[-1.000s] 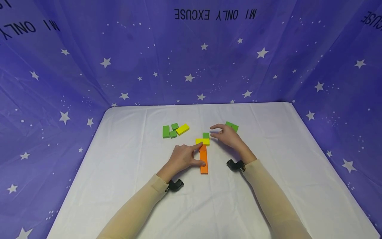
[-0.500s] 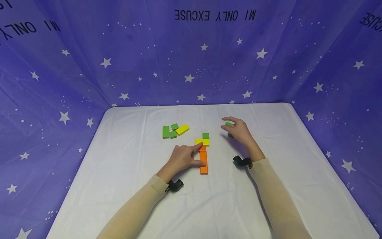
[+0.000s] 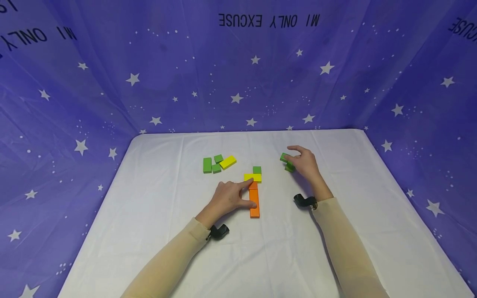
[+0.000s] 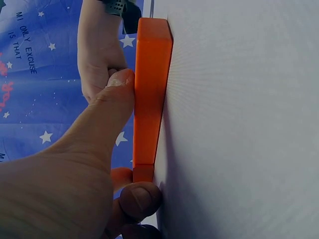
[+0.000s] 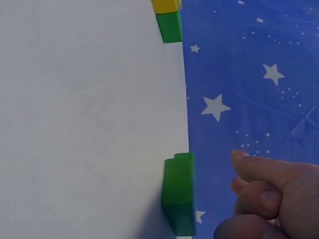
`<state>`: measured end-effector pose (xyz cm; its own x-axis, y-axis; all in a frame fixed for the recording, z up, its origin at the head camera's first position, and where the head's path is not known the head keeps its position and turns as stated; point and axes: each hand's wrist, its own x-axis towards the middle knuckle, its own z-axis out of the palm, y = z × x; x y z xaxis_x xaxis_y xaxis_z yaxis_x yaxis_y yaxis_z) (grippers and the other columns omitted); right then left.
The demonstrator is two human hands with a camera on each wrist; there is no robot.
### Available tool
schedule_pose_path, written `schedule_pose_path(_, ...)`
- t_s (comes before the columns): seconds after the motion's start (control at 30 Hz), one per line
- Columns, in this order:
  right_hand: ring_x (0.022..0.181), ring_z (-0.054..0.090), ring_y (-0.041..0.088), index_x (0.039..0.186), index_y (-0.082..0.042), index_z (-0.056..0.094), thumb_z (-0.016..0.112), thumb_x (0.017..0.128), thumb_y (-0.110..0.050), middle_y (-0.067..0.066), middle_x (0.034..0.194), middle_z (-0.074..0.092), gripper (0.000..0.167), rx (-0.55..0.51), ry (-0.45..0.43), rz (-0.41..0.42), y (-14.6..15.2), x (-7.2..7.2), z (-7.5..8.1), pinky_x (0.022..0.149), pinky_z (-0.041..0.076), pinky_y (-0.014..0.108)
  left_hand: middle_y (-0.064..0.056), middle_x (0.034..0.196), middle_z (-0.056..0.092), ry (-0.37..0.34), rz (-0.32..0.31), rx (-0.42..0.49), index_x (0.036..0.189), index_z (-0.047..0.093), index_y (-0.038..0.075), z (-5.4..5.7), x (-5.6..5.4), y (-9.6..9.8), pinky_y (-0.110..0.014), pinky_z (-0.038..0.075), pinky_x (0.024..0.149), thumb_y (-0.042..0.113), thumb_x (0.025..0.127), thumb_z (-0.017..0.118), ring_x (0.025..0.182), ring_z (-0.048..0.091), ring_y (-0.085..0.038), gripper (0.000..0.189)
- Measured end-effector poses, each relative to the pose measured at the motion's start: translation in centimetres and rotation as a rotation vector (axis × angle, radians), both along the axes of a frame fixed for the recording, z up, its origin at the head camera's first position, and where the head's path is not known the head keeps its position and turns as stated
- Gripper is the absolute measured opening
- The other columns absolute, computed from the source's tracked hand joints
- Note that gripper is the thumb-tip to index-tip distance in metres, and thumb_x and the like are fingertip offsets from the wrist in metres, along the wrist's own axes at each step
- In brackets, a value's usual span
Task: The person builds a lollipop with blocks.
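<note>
My left hand (image 3: pixel 228 195) lies over a line of blocks, its thumb and forefinger spread. The thumb touches the long orange block (image 3: pixel 254 210). The forefinger rests on the yellow block (image 3: pixel 246 177), close to the short orange block (image 3: pixel 253 186). A small green block (image 3: pixel 257 169) adjoins the yellow one at the far end. My right hand (image 3: pixel 303 162) hovers at two green blocks, a far one (image 3: pixel 283 157) and a near one (image 3: pixel 289 167), partly hiding them. In the right wrist view, its fingers (image 4: pixel 142 196) are not shown gripping the green block (image 5: pixel 179 184).
Left of the line lie a larger green block (image 3: pixel 207 165), two small green blocks (image 3: pixel 218 158) and a tilted yellow block (image 3: pixel 228 162). A white cloth covers the table (image 3: pixel 167 186). A blue starry curtain (image 3: pixel 238 74) stands around its back and sides.
My right hand has moved right, away from the line, to the two green blocks. Those blocks have shifted slightly left and nearer. My left hand stays where it was.
</note>
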<state>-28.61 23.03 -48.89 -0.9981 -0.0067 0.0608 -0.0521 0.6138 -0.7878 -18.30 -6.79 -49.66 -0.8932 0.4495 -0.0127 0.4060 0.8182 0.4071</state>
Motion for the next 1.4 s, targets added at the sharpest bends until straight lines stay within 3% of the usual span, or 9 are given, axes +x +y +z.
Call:
schedule_pose_path(0.2, 0.082, 0.065, 0.027, 0.13, -0.011, 0.065, 0.073, 0.089, -0.031, 0.018, 0.1, 0.072, 0.046, 0.054, -0.031, -0.04, 0.13, -0.05, -0.49, 0.068, 0.046, 0.037, 0.007, 0.059, 0.048, 0.006, -0.001, 0.0, 0.146, 0.051, 0.03, -0.02, -0.03, 0.03, -0.033, 0.025, 0.062, 0.075, 0.069, 0.072, 0.054, 0.043, -0.014, 0.091)
schedule_pose_path(0.43, 0.1, 0.06, 0.035, 0.128, -0.011, 0.066, 0.072, 0.089, -0.033, 0.02, 0.118, 0.066, 0.046, 0.138, -0.077, -0.09, 0.21, -0.22, -0.79, 0.084, 0.045, 0.047, 0.007, 0.059, 0.048, 0.009, -0.004, 0.0, 0.146, 0.051, 0.03, 0.01, -0.05, 0.06, -0.033, 0.025, 0.062, 0.074, 0.069, 0.072, 0.054, 0.043, -0.015, 0.091)
schedule_pose_path(0.93, 0.094, 0.059, 0.032, 0.126, -0.012, 0.067, 0.07, 0.089, -0.035, 0.018, 0.121, 0.065, 0.044, 0.184, -0.142, -0.126, -0.33, -0.21, -0.93, 0.074, 0.045, 0.041, 0.007, 0.059, 0.048, 0.002, -0.001, -0.001, 0.145, 0.051, 0.03, -0.03, 0.01, -0.02, -0.033, 0.025, 0.062, 0.074, 0.069, 0.072, 0.054, 0.043, -0.014, 0.09)
schedule_pose_path(1.4, 0.086, 0.065, 0.028, 0.121, -0.015, 0.071, 0.073, 0.087, -0.037, 0.014, 0.106, 0.071, 0.041, 0.225, -0.084, -0.123, -0.4, 0.05, -0.92, 0.061, 0.045, 0.037, 0.008, 0.06, 0.049, -0.002, -0.002, -0.012, 0.146, 0.05, 0.031, 0.04, -0.02, 0.0, -0.033, 0.026, 0.063, 0.075, 0.07, 0.071, 0.055, 0.044, -0.014, 0.09)
